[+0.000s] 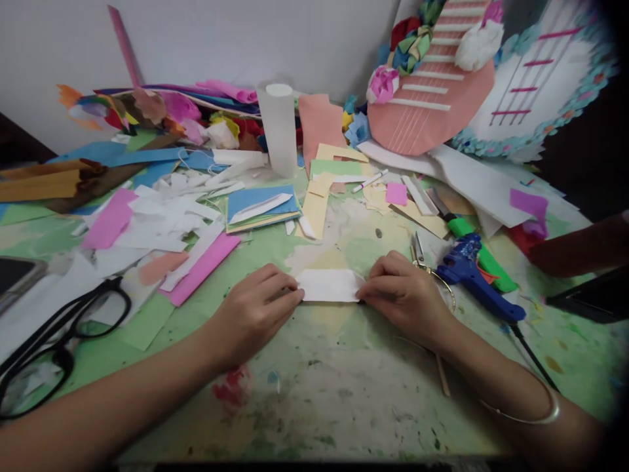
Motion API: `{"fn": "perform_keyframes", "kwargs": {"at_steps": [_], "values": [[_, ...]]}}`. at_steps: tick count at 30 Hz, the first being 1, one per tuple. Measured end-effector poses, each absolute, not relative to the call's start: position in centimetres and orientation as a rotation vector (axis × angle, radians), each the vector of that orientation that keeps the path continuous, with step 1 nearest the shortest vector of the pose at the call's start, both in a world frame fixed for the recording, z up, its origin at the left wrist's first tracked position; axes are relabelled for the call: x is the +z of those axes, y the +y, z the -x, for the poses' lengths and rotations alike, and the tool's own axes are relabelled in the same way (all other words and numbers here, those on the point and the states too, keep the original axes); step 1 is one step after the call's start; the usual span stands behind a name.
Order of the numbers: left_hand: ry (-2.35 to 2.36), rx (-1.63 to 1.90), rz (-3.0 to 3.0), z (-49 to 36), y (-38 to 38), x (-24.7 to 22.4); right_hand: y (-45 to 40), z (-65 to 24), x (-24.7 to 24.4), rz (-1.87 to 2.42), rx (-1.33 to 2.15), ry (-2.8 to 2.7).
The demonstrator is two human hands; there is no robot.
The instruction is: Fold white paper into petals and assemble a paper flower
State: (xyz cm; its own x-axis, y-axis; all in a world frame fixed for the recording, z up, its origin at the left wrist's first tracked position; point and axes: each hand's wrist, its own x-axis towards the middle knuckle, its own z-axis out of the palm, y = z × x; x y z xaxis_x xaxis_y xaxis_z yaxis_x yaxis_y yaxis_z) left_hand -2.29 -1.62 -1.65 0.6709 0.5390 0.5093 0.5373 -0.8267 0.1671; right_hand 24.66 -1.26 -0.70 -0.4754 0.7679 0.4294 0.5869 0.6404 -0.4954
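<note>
white paper strip [328,286]: long axis paralleled near edge of desk [314,406]; left hand [259,303] pinched left end, right hand [405,292] pinched right.

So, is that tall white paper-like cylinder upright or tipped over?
Upright: the tall white paper-like cylinder stands on the patchy green table, its round end uppermost.

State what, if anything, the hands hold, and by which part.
A white paper strip: the left hand pinches its left end, the right hand its right end.
</note>
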Motion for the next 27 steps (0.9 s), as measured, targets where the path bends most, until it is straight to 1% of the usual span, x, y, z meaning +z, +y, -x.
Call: {"fn": "perform_keyframes", "kwargs": {"at_steps": [8,13,18,27], "values": [[0.887,0.851,-2.744,2.7,-1.8,-1.7,-1.5,-25.0,-0.4,1.173,0.437,-2.272],[1.01,0.922,-2.529,2.7,-1.5,-1.4,-1.6,-24.9,-0.2,1.17,0.474,-2.266],[1.14,0.787,-2.369,2.8,-1.1,-1.0,-1.7,-24.8,0.5,1.302,0.614,-2.236],[1.176,0.746,-2.347,2.0,-1.2,-0.8,-1.4,-24.8,0.7,1.372,0.817,-2.185]]}}
